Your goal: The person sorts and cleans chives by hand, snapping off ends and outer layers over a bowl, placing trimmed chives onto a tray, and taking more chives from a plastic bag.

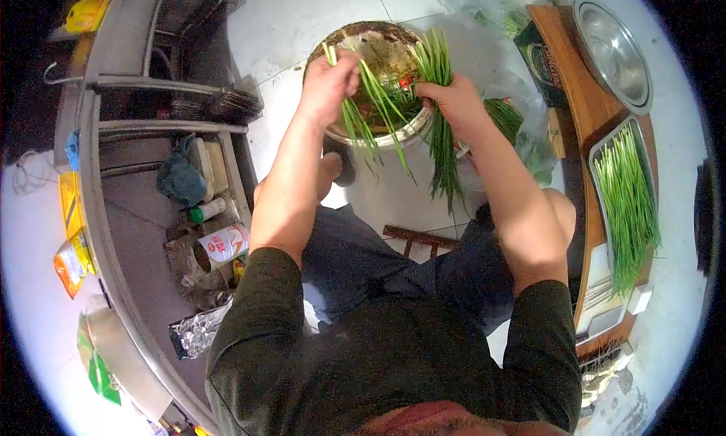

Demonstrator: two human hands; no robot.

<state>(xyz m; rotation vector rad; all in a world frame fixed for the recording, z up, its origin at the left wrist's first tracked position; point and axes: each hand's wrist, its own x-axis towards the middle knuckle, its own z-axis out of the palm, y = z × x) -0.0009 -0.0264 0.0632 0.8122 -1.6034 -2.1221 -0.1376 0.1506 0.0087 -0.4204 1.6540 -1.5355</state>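
Observation:
My left hand (330,86) is closed around a few thin green chives (361,133), pale ends up and green tips hanging down; one or two stalks splay off to the side. My right hand (455,103) grips a thicker bunch of chives (443,152), white ends upward and leaves drooping toward the floor. Both hands are over the near rim of a round bucket (404,136) with a brown-stained inside and some green scraps and a bit of red in it. The lower part of the bucket's contents is partly hidden by the hands and stalks.
On the right, a wooden board (563,58) carries a steel basin (616,50) and a tray piled with chives (626,201). Clear plastic bags (484,27) lie beyond the bucket. A metal-framed shelf (144,80) with a can (227,243) stands left.

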